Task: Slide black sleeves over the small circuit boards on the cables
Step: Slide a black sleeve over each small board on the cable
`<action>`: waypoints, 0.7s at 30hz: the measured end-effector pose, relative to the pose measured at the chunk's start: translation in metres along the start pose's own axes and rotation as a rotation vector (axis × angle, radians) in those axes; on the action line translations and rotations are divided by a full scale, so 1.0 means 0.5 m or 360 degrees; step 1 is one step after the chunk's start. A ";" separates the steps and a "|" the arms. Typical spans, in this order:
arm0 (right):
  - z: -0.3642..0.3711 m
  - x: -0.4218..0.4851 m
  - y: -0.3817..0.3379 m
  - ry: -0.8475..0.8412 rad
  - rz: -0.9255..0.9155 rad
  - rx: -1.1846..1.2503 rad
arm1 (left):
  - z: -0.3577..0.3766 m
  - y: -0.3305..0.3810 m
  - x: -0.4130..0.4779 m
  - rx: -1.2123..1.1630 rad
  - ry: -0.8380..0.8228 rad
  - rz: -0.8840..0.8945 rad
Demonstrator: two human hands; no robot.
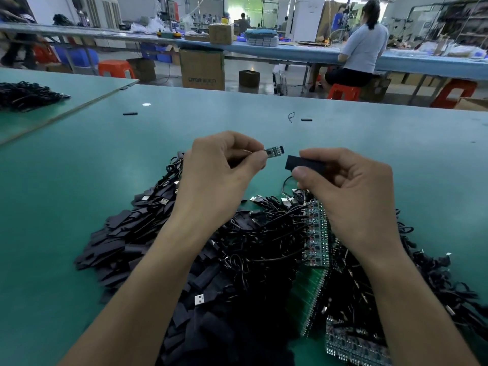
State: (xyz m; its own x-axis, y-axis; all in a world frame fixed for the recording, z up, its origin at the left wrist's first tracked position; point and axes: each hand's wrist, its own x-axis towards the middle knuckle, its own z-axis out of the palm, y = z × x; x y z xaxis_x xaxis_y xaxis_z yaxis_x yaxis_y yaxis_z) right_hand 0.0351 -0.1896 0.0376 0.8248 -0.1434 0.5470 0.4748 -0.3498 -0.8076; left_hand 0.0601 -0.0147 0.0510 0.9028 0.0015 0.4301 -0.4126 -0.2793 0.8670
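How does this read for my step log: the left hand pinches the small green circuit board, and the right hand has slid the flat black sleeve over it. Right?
Not quite. The head view shows the left hand pinching the small green circuit board, but the flat black sleeve is not over it: the right hand holds it beside the board, with a gap between.

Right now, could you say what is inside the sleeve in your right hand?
Nothing shows: the circuit board in the left hand is outside the sleeve, facing its dark open end. The right hand covers the rest.
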 end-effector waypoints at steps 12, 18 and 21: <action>-0.007 0.005 0.003 0.0033 -0.0105 -0.0128 | 0.003 -0.004 -0.001 -0.0104 -0.0171 -0.0063; -0.015 0.005 0.007 0.0163 -0.0168 -0.0171 | 0.006 -0.003 -0.003 -0.0163 -0.0185 -0.0073; -0.012 0.004 0.008 0.0183 -0.0188 -0.0210 | 0.007 -0.002 -0.005 -0.0164 -0.0203 -0.0069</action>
State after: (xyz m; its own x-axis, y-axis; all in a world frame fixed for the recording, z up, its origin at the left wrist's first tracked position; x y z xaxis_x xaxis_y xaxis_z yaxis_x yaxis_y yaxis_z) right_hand 0.0366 -0.1970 0.0367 0.7216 -0.1964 0.6639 0.5155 -0.4878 -0.7045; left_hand 0.0587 -0.0178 0.0482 0.9254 -0.1122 0.3621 -0.3773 -0.1820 0.9080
